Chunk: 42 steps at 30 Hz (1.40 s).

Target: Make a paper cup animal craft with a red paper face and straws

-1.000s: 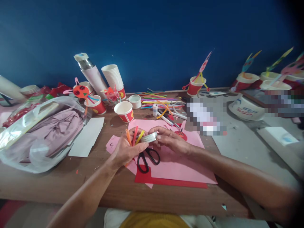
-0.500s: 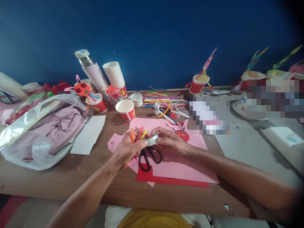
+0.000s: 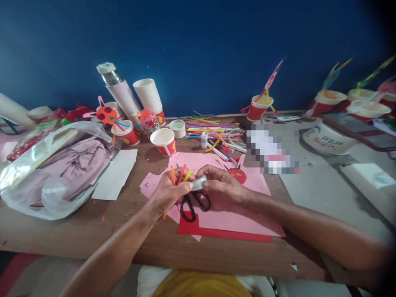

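Observation:
My left hand (image 3: pixel 173 187) is closed on a small clear roll of tape (image 3: pixel 198 182), gripped between thumb and fingers. The same hand also holds an orange, a red and a yellow straw (image 3: pixel 187 175) that stick up between its fingers. At the roll's right edge, the thumb and fingers of my right hand (image 3: pixel 227 183) pinch together; whether they hold a loose tape end is too small to tell. Below both hands, black-handled scissors (image 3: pixel 189 210) lie on pink paper (image 3: pixel 241 214), their blades hidden. A red paper face (image 3: pixel 239 175) rests just beyond my right hand.
Behind the hands stand a paper cup (image 3: pixel 163 142), a stack of cups (image 3: pixel 148 93) and a pile of coloured straws (image 3: pixel 210 130). A plastic bag (image 3: pixel 55 198) fills the left side. Several cups with paper figures line the wall; a phone (image 3: pixel 361 132) is at far right.
Both hands stay nearly still around the tape roll. At far right, the previously blurred area now shows a phone, a cup and a bowl.

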Available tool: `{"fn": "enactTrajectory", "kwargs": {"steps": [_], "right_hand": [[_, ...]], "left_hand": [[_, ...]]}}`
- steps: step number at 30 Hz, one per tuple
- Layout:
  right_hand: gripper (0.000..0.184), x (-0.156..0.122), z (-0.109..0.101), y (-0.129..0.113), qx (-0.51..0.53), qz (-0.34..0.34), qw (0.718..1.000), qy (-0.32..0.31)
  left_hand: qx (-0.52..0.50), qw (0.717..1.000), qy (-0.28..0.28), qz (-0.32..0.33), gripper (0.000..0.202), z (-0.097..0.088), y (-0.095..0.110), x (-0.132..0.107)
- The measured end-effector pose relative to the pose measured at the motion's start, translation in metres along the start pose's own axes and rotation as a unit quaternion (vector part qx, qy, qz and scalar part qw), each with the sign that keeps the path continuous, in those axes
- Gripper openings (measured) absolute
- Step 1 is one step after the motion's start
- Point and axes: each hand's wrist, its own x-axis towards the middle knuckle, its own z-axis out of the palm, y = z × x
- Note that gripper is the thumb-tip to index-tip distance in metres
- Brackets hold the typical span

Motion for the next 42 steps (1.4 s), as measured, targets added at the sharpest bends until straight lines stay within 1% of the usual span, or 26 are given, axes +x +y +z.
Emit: {"fn": "enactTrajectory", "kwargs": {"steps": [5, 9, 11, 14, 16, 19, 21, 24, 27, 30, 33, 37, 42], "right_hand": [[0.019, 0.0, 0.001, -0.001, -0.001, 0.004, 1.0, 0.005], [0.019, 0.001, 0.0, 0.001, 0.022, 0.012, 1.0, -0.01], [0.019, 0.003, -0.003, 0.002, 0.019, 0.002, 1.0, -0.019], [0.018, 0.006, -0.008, 0.001, 0.005, -0.038, 0.999, -0.017], [0.017, 0.007, -0.011, 0.001, 0.019, -0.054, 0.998, -0.016], [0.015, 0.008, -0.011, 0.001, 0.053, -0.05, 0.997, -0.032], [0.015, 0.007, -0.01, 0.001, 0.059, -0.043, 0.996, -0.048], [0.016, 0.006, -0.01, 0.001, 0.027, -0.035, 0.997, -0.068], [0.018, 0.005, -0.012, -0.004, -0.063, -0.065, 0.995, -0.043], [0.019, 0.004, -0.013, -0.011, -0.155, -0.109, 0.982, -0.01], [0.02, 0.002, -0.013, -0.016, -0.179, -0.121, 0.976, 0.01], [0.019, 0.0, -0.009, -0.021, -0.216, -0.102, 0.971, 0.027], [0.02, -0.001, -0.006, -0.024, -0.259, -0.096, 0.961, 0.031]], "left_hand": [[-0.013, 1.0, -0.004, -0.02, 0.013, 0.001, 0.002, 0.0], [-0.016, 1.0, -0.012, -0.021, 0.014, -0.001, -0.001, 0.001], [-0.011, 0.999, -0.022, -0.021, 0.016, -0.003, -0.003, 0.002], [-0.009, 0.999, -0.043, -0.022, 0.024, -0.007, -0.006, 0.002], [-0.008, 0.998, -0.062, -0.015, 0.027, -0.008, -0.007, 0.002], [-0.013, 0.996, -0.085, -0.003, 0.029, -0.008, -0.007, 0.002], [-0.025, 0.995, -0.095, 0.005, 0.03, -0.007, -0.008, 0.002], [-0.038, 0.995, -0.094, 0.023, 0.027, -0.005, -0.009, 0.003], [-0.04, 0.997, -0.062, 0.036, 0.025, -0.003, -0.011, 0.003], [-0.029, 0.998, -0.039, 0.039, 0.025, -0.002, -0.012, 0.002], [0.004, 0.998, -0.03, 0.057, 0.021, -0.002, -0.013, 0.001], [0.061, 0.994, -0.025, 0.092, 0.014, -0.001, -0.008, -0.001], [0.147, 0.974, -0.022, 0.173, 0.008, 0.002, -0.001, -0.004]]}}
